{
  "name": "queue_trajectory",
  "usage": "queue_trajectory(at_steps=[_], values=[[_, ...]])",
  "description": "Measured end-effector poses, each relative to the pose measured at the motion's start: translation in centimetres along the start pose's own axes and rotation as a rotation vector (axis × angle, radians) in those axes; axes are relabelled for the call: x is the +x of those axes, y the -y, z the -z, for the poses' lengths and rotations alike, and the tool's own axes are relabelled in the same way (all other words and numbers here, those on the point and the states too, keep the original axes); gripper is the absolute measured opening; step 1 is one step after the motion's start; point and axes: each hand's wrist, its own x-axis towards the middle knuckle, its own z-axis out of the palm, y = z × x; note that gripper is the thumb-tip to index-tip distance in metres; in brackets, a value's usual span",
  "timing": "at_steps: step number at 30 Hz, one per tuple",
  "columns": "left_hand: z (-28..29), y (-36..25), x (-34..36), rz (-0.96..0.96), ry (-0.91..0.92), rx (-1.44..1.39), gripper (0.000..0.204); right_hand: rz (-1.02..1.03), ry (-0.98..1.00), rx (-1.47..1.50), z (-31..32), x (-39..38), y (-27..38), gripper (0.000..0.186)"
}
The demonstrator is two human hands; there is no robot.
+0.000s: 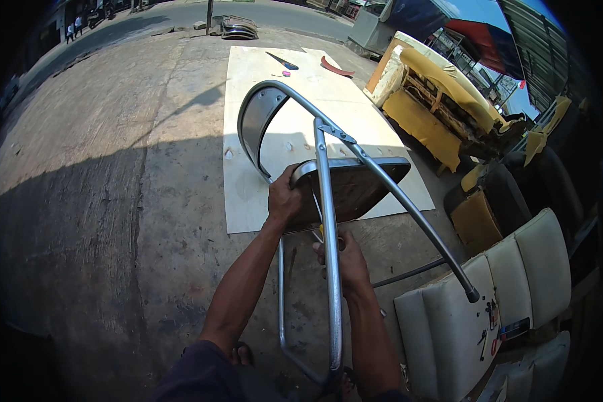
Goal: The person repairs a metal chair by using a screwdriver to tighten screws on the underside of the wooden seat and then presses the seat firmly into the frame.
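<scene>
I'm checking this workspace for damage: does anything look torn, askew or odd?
Yes: the sofa at upper right looks damaged, its yellow padding ragged and its inside exposed. The metal-framed chair is tipped, its underside showing.

You're outdoors on a rough grey concrete floor, its nearer part in shade and its farther part in bright sun, with the shadow's edge crossing it in front of you. Beyond, a paved road curves across the top of your view, and two people are at your far left. On your right sits a worn sofa with yellow foam exposed; nearer you is a cream padded panel. Above the sofa you have a blue-and-red canopy and a corrugated roof.
</scene>
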Motion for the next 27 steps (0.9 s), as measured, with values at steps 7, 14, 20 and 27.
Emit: queue_trajectory(at_steps=[7, 14, 20, 27], values=[[-0.4, 0.7, -0.1, -0.041, -0.037, -0.017, 0.039, -0.304, 0.151, 0.148, 1.8, 0.5, 1.1, 0.034], [-0.8, 0.7, 0.3, -0.074, -0.033, -0.034, 0.039, 0.291, -0.142, -0.553, 0.9, 0.2, -1.0, 0.038], [0.0, 1.1, 0.2, -0.071, -0.019, -0.036, 0.045, -0.113, 0.036, -0.039, 0.0, -0.4, 2.0, 0.025], [-0.4, 1.1, -0.3, -0.056, -0.021, -0.025, 0.045, -0.303, 0.045, 0.327, 1.1, 0.6, 0.6, 0.023]])
